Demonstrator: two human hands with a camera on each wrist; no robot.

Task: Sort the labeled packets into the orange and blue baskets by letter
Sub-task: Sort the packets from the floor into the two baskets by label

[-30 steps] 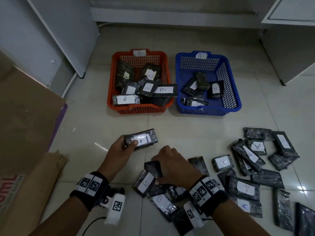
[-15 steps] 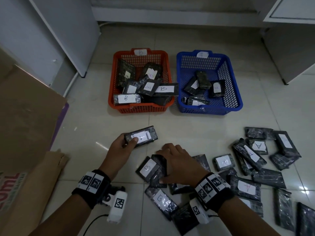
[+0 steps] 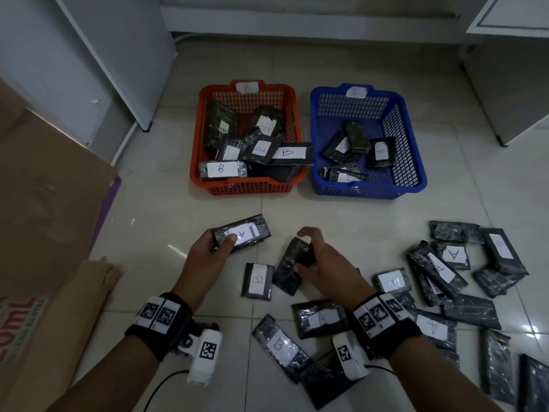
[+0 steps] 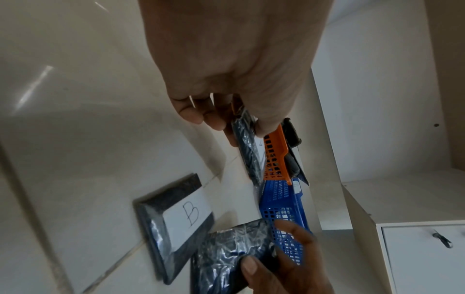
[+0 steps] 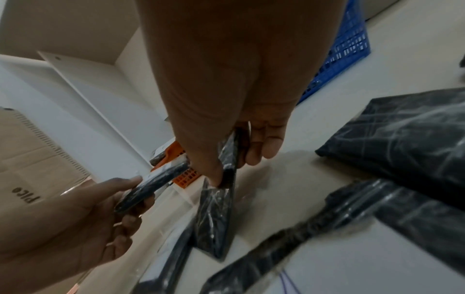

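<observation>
Black wristbands [image 3: 166, 319] with white square-code tags — white camera blocks [image 3: 205, 356] beneath, one trailing a black cable

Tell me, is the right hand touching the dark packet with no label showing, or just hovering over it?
Touching. In the right wrist view, the right hand pinches the unlabeled packet by its upper edge, thumb on one face and fingers on the other; the head view shows the same grip.

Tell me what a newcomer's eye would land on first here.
The bright orange plastic basket and blue plastic basket stand side by side on the pale tiled floor, both holding black wrapped packets. Nearer, the left hand grips a black packet labelled A, while the right hand lifts a black label-hidden packet from the scattered pile.
</observation>
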